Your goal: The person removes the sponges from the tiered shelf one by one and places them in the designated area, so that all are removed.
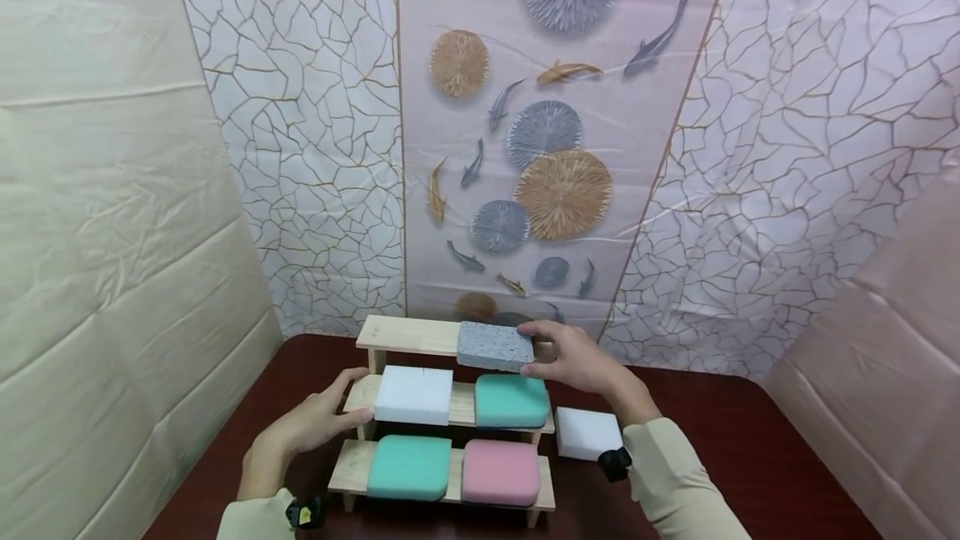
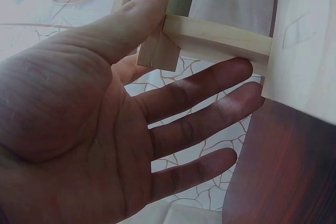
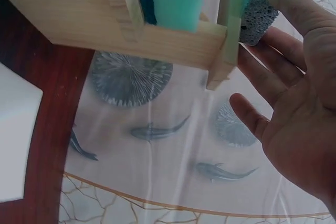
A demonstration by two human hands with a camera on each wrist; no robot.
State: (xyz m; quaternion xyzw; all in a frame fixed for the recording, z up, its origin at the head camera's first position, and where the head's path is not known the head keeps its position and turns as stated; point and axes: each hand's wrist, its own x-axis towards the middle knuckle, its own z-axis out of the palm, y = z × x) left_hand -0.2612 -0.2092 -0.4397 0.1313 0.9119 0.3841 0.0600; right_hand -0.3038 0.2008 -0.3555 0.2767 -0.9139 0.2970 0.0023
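Note:
A three-step wooden shelf (image 1: 411,332) stands on the table. My right hand (image 1: 573,357) holds the right end of a grey, pitted pumice stone (image 1: 491,346) on the top step, thumb in front and fingers behind. At the left end of the middle step, my left hand (image 1: 311,421) rests against the shelf, its thumb beside a white sponge (image 1: 414,395). Three fingers stretch out straight in the left wrist view; the index finger is mostly hidden behind wood. A teal sponge (image 1: 512,401) shares that middle step. Below sit another teal sponge (image 1: 409,468) and a pink sponge (image 1: 501,472).
A second white sponge (image 1: 588,433) lies on the dark red-brown table (image 1: 720,440), right of the shelf, close to my right forearm. Patterned cloth (image 1: 322,148) hangs behind the table, and pale padded walls (image 1: 112,273) flank it.

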